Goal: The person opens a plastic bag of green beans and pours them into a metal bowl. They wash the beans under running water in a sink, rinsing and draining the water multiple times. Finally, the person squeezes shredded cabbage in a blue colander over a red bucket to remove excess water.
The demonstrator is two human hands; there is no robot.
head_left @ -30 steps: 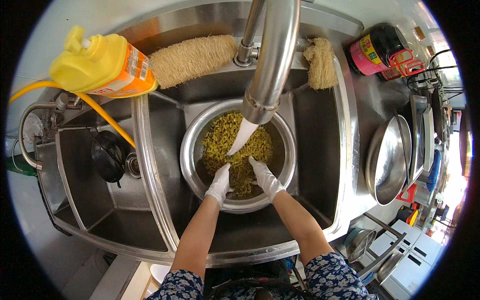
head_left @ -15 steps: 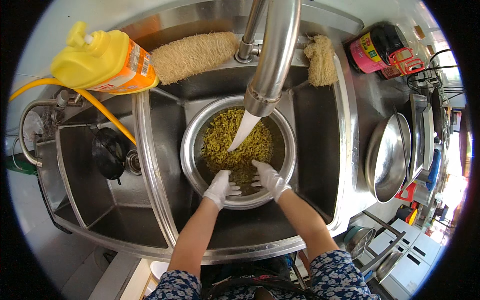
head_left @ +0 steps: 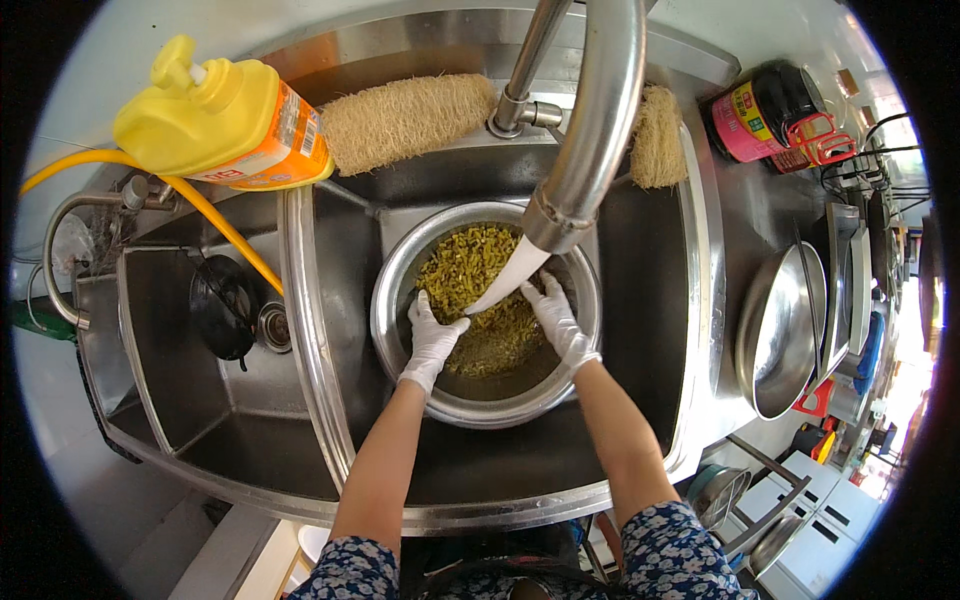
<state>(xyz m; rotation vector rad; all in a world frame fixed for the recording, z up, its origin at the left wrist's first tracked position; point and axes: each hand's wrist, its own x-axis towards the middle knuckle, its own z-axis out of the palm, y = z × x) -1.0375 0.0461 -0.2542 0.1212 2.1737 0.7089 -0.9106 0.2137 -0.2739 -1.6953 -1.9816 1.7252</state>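
Observation:
A round metal bowl (head_left: 490,411) stands in the right sink basin, holding chopped yellow-green vegetable pieces (head_left: 468,262) in water. From the curved metal faucet (head_left: 592,130) a stream of water (head_left: 508,272) falls among the pieces. My left hand (head_left: 431,342), in a thin white glove, reaches over the bowl's left side, thumb apart from its fingers, at the edge of the pieces. On the other side my right hand (head_left: 560,322), gloved alike, has its fingers spread beside the stream. Both hands are open and grip nothing that shows; some fingertips are partly hidden among the pieces.
Along the sink's back stand a yellow pump bottle (head_left: 215,125) and two loofahs, one long (head_left: 410,120), one short (head_left: 657,138). A black pan (head_left: 222,308) lies in the left basin, near a yellow hose (head_left: 225,232). A metal basin (head_left: 775,330) sits at right.
Both hands have moved farther into the bowl and wider apart, from its near side to its left and right sides. The pieces are now spread differently. Water keeps running.

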